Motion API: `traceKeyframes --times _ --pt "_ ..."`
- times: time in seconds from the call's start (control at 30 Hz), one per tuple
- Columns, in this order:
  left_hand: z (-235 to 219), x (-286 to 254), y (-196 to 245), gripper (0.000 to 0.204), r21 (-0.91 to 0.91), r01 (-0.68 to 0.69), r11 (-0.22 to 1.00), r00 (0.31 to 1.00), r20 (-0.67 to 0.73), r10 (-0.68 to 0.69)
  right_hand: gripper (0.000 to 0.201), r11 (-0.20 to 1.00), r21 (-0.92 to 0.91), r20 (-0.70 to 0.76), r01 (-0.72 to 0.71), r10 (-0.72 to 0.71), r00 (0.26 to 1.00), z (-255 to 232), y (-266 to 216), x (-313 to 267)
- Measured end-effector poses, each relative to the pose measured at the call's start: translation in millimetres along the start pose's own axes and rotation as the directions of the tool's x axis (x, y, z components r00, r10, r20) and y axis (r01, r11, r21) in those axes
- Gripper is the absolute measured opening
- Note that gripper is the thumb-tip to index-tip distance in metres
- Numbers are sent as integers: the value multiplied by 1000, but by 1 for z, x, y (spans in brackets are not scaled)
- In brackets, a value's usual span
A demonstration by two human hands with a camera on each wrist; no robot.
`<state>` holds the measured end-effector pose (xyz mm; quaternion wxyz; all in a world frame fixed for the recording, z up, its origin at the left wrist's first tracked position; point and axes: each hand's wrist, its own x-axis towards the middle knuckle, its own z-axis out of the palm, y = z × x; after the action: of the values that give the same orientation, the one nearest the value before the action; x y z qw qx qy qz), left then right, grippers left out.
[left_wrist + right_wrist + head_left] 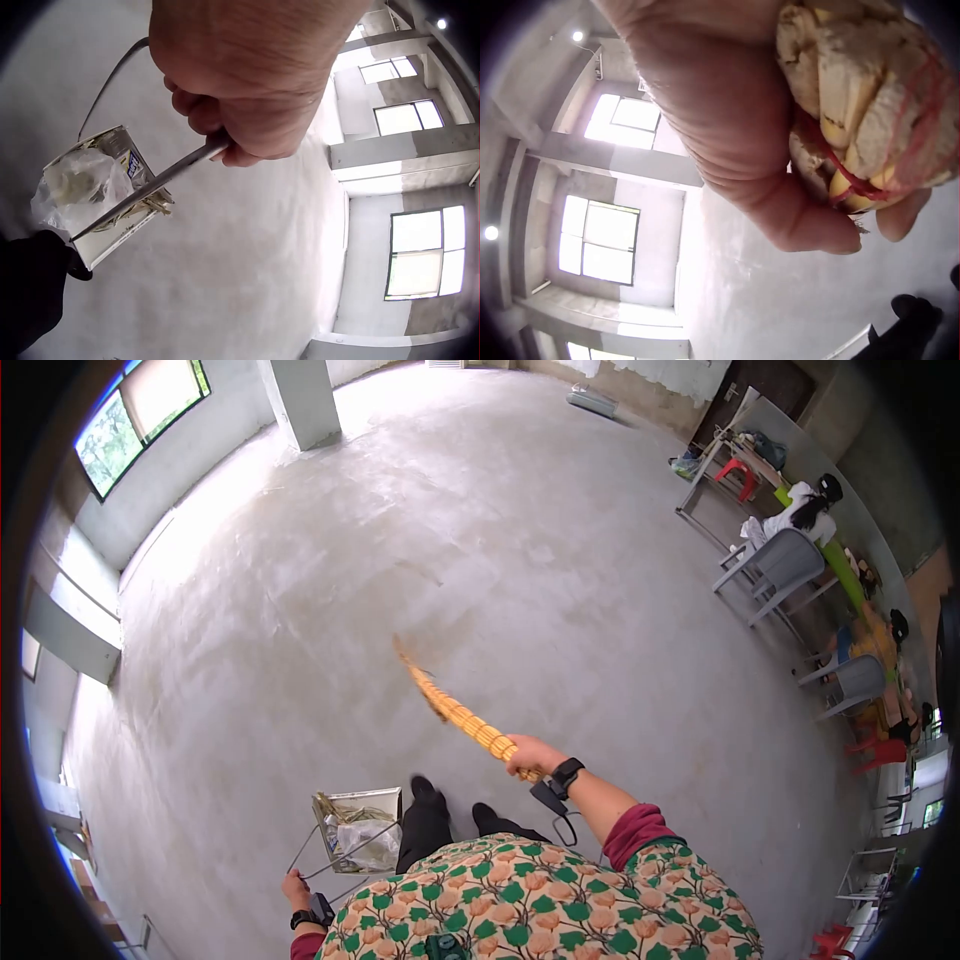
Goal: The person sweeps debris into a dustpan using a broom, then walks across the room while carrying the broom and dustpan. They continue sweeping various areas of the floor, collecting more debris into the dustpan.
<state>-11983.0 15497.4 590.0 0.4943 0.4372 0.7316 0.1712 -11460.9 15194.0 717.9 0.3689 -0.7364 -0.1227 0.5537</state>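
Note:
My right hand [535,753] grips a yellow straw broom [458,715] by its bound handle. The broom slants away to the front left, its thin dark tip low over the floor. In the right wrist view, red string wraps the handle's butt end [855,90], with my thumb and fingers curled round it. At the lower left, my left hand [295,890] holds the bent metal handle [161,178] of a box-shaped dustpan [385,797]. Inside the dustpan lie a clear plastic bag [82,184] and dry straw-like scraps [330,810].
Bare grey concrete floor [300,660] spreads ahead. My feet [425,788] stand beside the dustpan. On the right are grey chairs [785,565], a seated person [805,510] and a long table. A pillar [298,405] rises at the back left.

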Motion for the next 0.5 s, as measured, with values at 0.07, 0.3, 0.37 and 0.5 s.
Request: traceKeyframes --times 0.07,0.3,0.37,0.5 --pt "19 21 16 24 26 -24 999 1000 -12 24 35 1000 3 27 14 -14 1000 -4 -34 22" --pt "88 73 103 21 75 49 996 998 20 -51 36 999 44 -46 -31 33 998 -36 -76 70" --pt "96 86 131 21 126 20 992 999 34 -25 33 987 105 -142 -120 135 981 -52 -95 69" --pt "121 113 199 21 173 3 985 999 38 -10 29 926 293 -243 -236 311 919 -77 -118 72"
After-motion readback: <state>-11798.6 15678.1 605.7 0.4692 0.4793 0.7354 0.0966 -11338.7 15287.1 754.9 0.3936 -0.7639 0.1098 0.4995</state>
